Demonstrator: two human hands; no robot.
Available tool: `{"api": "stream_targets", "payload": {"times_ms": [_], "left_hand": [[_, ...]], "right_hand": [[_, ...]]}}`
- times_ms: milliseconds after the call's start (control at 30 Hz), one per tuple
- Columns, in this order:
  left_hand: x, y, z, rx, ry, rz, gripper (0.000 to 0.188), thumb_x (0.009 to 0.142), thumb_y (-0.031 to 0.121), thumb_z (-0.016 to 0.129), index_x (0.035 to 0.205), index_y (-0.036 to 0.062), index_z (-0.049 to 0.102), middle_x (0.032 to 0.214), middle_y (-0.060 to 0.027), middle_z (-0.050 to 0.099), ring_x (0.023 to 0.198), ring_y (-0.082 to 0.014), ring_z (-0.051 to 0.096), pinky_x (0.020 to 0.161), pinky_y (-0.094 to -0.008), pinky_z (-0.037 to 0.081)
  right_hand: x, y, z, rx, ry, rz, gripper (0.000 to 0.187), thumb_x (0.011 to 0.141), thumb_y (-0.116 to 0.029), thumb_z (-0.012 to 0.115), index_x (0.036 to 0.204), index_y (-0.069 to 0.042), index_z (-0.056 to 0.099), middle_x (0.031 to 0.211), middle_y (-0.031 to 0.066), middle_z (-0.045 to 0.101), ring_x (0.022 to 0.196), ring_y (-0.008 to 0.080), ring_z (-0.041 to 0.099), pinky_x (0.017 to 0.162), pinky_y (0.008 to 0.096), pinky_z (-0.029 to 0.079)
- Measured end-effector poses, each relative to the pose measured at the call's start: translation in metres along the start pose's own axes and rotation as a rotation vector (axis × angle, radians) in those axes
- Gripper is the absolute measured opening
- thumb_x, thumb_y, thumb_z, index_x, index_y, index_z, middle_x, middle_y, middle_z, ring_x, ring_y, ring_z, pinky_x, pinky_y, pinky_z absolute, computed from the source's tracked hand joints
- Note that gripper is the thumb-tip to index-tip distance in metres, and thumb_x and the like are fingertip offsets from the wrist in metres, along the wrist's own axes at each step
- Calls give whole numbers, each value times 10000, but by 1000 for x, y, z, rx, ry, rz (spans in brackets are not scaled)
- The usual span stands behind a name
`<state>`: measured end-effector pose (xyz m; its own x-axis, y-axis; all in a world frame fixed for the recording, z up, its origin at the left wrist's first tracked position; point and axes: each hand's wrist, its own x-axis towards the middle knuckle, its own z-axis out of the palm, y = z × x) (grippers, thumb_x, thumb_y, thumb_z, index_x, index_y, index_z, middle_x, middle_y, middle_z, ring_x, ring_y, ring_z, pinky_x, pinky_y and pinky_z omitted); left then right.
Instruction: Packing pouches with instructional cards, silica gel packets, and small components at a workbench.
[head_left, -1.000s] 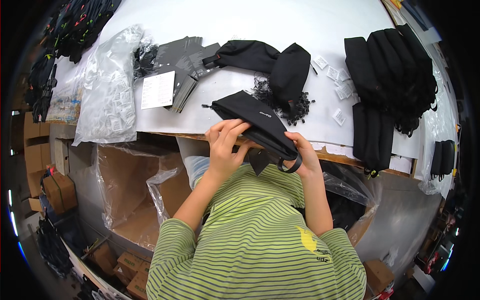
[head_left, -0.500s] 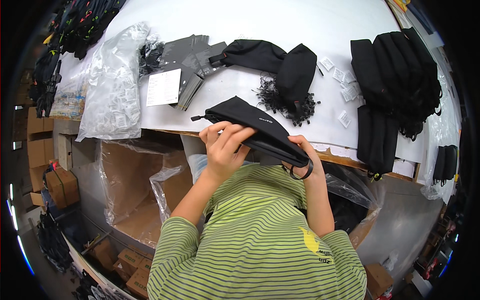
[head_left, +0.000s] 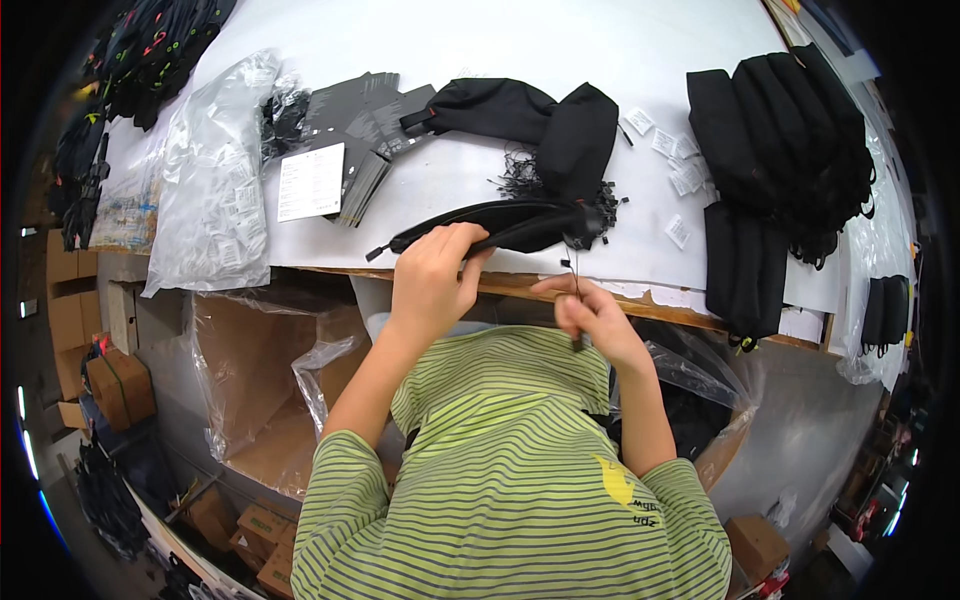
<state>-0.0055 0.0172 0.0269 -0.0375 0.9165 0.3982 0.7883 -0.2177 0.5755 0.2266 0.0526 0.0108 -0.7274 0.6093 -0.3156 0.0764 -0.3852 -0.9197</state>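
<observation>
My left hand (head_left: 437, 275) grips the near edge of a black fabric zip pouch (head_left: 530, 222), its fingers folded over the opening. The pouch lies tilted at the table's front edge, mouth partly open, with a zip pull (head_left: 377, 253) sticking out at its left end. My right hand (head_left: 602, 322) is just below the pouch's right end, apart from it. Thumb and fingers there pinch a thin black string (head_left: 577, 270) with small dark ends. Behind the pouch lies a heap of similar black strings (head_left: 519, 172), partly covered by another black pouch (head_left: 577, 140).
Dark grey cards (head_left: 365, 105) are stacked at centre left, with a white card (head_left: 311, 182) in front. A clear plastic bag (head_left: 215, 190) of small packets lies further left. Small white packets (head_left: 677, 232) and piled black pouches (head_left: 785, 130) lie right. A plastic-lined carton (head_left: 265, 380) stands below the table.
My right hand has let go of the pouch's right end and moved down, now pinching a thin string. The pouch has turned and settled lower toward the table, still in my left hand.
</observation>
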Motion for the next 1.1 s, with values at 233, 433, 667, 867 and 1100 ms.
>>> {"api": "stream_targets", "payload": {"times_ms": [233,433,667,867,1100], "left_hand": [[29,-1,-11,-4,-698,-228,190,864,198,602,1029,106,589,718,-136,641,684,-339,608,632,-404,465],[28,-5,0,80,-849,-28,200,842,202,603,986,73,654,752,-160,638,755,-335,610,704,-430,466],[45,-7,2,75,-950,-81,280,850,147,537,1100,81,646,867,-169,664,856,-335,623,762,-430,481],[52,4,3,67,-1133,-110,370,815,119,558,1180,95,617,1010,-180,651,953,-341,602,838,-422,467],[43,6,17,38,-1226,-25,378,778,153,586,1148,93,640,1001,-167,662,961,-326,615,870,-404,483]], "right_hand": [[-46,-19,-67,-242,93,14,724,746,-341,700,1344,-75,390,709,-58,292,603,62,283,551,203,227],[-76,-46,-87,-434,145,163,627,745,-34,716,1287,-88,405,728,-40,393,705,76,426,687,220,377],[-100,-60,-110,-384,449,140,99,801,-36,674,849,6,598,736,58,658,716,92,624,672,208,482],[-46,2,-79,923,727,-360,89,898,-128,620,834,-80,659,754,89,681,696,154,625,783,317,501],[25,44,-37,1244,434,-158,392,966,-426,421,1038,-80,589,650,-22,356,590,127,328,554,262,303]]}}
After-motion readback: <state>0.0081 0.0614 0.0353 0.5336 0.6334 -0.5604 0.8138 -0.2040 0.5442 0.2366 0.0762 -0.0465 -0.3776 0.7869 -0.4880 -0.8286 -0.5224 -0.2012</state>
